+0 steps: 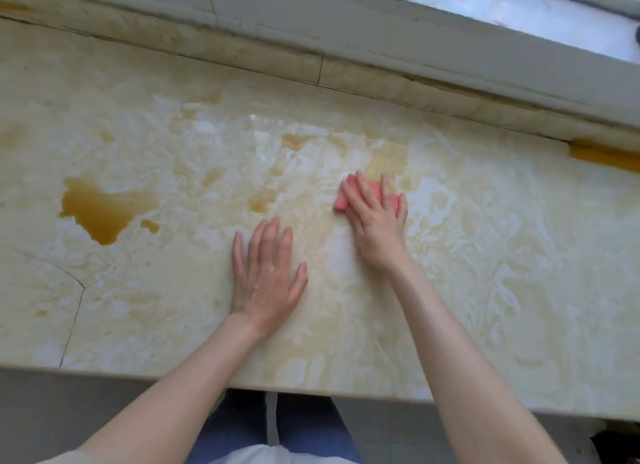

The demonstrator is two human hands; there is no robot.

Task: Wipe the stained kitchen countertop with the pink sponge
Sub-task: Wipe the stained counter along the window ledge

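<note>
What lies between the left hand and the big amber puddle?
Head view: a small amber spot on smeared countertop, between left hand and amber puddle.

A pale grey-green painted window frame (381, 24) runs across the top of the frame, sloping down from upper left to the right edge. Above it, in the upper right corner, lies a bright whitish-blue strip of window sill (519, 3). Just under the frame sits a low cream stone upstand (242, 53), with a thin vertical joint right of centre. Along the bottom, a grey floor (86, 404) shows at lower left. At bottom centre are blue denim trouser legs (304, 425) and, below them, a white garment hem (277, 456). A dark object (620, 443) in the lower right corner is too cut off to identify.
</note>
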